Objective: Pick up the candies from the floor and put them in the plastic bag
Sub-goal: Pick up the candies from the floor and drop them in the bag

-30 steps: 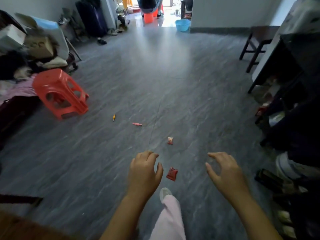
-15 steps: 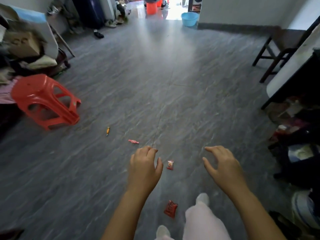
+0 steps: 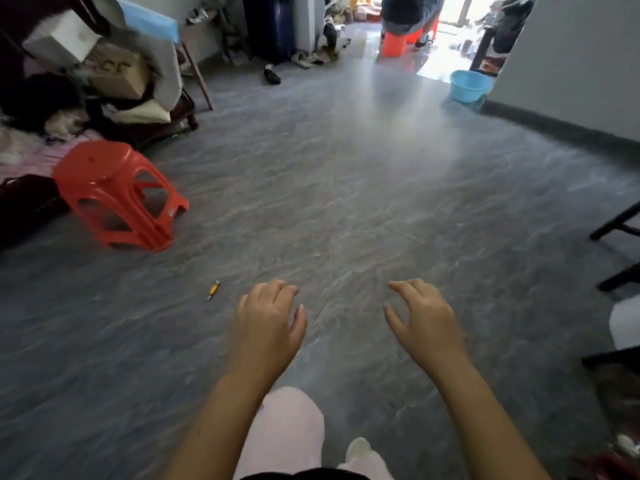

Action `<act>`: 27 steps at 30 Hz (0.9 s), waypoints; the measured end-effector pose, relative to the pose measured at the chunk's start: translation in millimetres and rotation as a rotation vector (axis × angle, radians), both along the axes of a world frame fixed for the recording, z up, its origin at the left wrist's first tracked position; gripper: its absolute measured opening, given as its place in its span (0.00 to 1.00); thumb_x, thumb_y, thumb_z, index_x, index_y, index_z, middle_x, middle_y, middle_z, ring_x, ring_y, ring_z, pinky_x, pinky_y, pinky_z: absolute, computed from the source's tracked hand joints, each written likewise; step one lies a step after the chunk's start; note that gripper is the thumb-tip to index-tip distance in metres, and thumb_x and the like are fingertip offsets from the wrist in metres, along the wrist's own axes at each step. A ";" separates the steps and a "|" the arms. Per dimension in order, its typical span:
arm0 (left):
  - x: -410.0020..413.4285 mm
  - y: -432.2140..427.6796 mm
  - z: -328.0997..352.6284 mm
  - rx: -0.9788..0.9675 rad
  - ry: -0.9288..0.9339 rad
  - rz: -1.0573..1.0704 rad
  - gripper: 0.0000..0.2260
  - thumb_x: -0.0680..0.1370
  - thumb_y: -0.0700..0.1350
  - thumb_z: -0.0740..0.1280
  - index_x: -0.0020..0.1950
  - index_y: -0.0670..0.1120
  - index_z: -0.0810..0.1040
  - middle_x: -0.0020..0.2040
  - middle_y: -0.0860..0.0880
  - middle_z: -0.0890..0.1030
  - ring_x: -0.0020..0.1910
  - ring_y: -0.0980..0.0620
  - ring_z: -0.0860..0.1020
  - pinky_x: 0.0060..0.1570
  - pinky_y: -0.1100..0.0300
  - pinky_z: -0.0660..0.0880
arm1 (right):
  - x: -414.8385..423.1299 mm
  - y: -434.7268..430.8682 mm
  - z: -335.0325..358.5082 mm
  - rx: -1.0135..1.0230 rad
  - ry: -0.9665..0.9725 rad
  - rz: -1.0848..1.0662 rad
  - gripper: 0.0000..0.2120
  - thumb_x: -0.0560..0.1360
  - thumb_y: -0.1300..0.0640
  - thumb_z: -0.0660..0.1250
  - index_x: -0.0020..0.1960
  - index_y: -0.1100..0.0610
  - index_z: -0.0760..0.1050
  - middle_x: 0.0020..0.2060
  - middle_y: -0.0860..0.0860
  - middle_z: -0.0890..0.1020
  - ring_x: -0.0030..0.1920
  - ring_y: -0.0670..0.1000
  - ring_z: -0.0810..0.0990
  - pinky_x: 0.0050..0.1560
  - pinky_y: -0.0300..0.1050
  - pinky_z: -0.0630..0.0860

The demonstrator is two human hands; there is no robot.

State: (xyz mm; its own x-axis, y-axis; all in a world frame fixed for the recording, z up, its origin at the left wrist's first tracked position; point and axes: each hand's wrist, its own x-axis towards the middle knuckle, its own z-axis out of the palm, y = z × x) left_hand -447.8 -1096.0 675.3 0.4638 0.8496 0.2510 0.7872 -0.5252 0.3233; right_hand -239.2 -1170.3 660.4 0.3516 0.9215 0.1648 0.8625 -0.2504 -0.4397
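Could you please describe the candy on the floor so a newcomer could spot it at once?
Find the red plastic stool at the left of the grey floor. Between it and the left hand, alone on bare tiles, lies the candy. It is small, yellow and thin with twisted ends, the only candy in view.

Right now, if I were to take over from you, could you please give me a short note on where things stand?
Left hand: empty, fingers loosely curled, held out above the floor.
Right hand: empty, fingers loosely curled, also above the floor.
Things: one yellow candy lies on the floor, ahead and left of the left hand, nearer than the red stool. No other candy shows. The plastic bag is not in view.
Done: nothing seen held or bagged.
Left: pick up the yellow candy, look for others, find the plastic bag and put them in.
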 end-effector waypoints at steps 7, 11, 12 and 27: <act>9.0 127.8 -20.9 -0.017 -0.035 0.211 0.13 0.69 0.48 0.58 0.42 0.41 0.78 0.41 0.43 0.81 0.38 0.42 0.78 0.41 0.55 0.66 | 10.8 161.3 -7.6 -0.054 0.011 0.242 0.15 0.66 0.54 0.65 0.50 0.59 0.77 0.42 0.57 0.82 0.45 0.60 0.80 0.42 0.51 0.77; -2.0 232.2 -34.3 -0.024 -0.084 0.345 0.15 0.70 0.48 0.58 0.44 0.40 0.78 0.42 0.42 0.81 0.39 0.41 0.78 0.43 0.53 0.70 | 1.8 284.0 -6.6 -0.070 -0.062 0.372 0.14 0.66 0.54 0.65 0.49 0.59 0.78 0.43 0.55 0.82 0.43 0.59 0.80 0.41 0.49 0.77; -9.2 258.9 -36.2 -0.030 -0.090 0.380 0.15 0.70 0.48 0.57 0.44 0.40 0.78 0.42 0.42 0.81 0.39 0.41 0.79 0.42 0.52 0.72 | -4.5 316.1 -4.5 -0.077 -0.073 0.406 0.14 0.67 0.53 0.65 0.49 0.59 0.77 0.43 0.55 0.82 0.44 0.59 0.80 0.41 0.49 0.77; -114.2 399.6 -61.1 -0.071 -0.078 1.209 0.16 0.69 0.48 0.57 0.43 0.39 0.79 0.42 0.40 0.81 0.38 0.40 0.79 0.38 0.52 0.76 | -151.4 620.3 -36.5 -0.223 -0.044 1.205 0.15 0.71 0.51 0.63 0.55 0.56 0.76 0.51 0.54 0.81 0.52 0.58 0.79 0.50 0.50 0.76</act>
State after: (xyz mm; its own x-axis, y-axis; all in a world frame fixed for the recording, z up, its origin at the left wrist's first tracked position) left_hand -562.0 -696.3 614.2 -0.6521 0.7369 0.1781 0.7344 0.5555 0.3900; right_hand -390.6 -550.0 623.9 -0.7471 0.6630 -0.0478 0.6076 0.6520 -0.4536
